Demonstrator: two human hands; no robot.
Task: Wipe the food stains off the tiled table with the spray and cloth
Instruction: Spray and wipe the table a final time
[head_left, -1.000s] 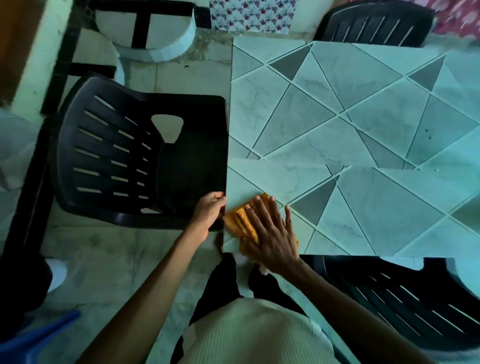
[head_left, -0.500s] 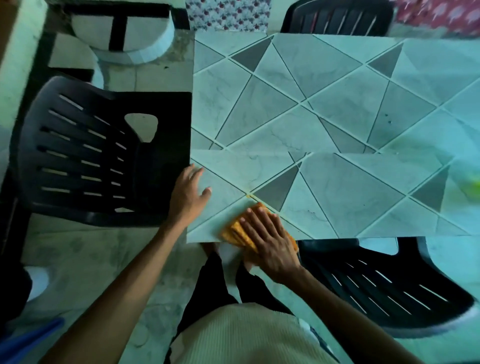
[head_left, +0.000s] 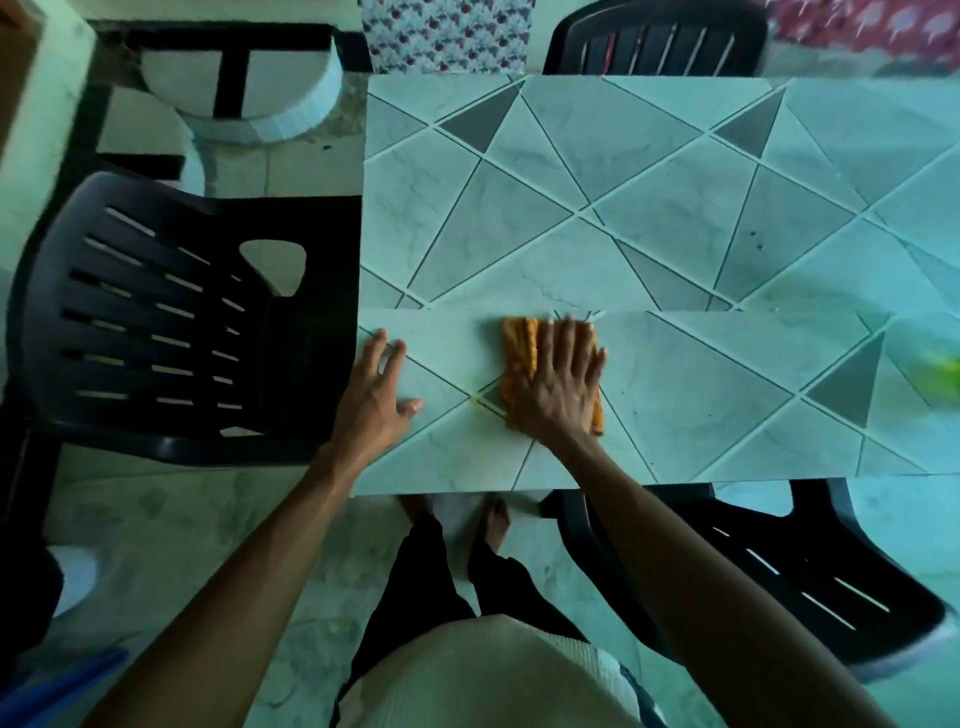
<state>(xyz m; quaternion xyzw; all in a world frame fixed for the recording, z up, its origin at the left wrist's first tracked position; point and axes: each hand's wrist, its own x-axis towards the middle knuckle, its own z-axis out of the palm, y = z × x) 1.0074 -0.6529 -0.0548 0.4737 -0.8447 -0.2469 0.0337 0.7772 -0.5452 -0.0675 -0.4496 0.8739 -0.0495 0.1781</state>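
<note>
The tiled table has pale marbled tiles with grey triangles. My right hand lies flat with straight fingers on an orange cloth, pressing it onto the table near the front edge. My left hand rests flat on the table's front left corner, fingers spread. A small yellowish stain shows just left of the cloth, and a few dark specks lie further back on the right. A blurred green and yellow object sits at the far right edge; I cannot tell if it is the spray.
A black plastic chair stands against the table's left side. Another black chair is under the front right edge, and a third at the far side. My legs and feet are beneath the front edge.
My right hand has slid the cloth away from the front edge, further onto the table. My left hand moved from the table's corner edge to lie flat on top.
</note>
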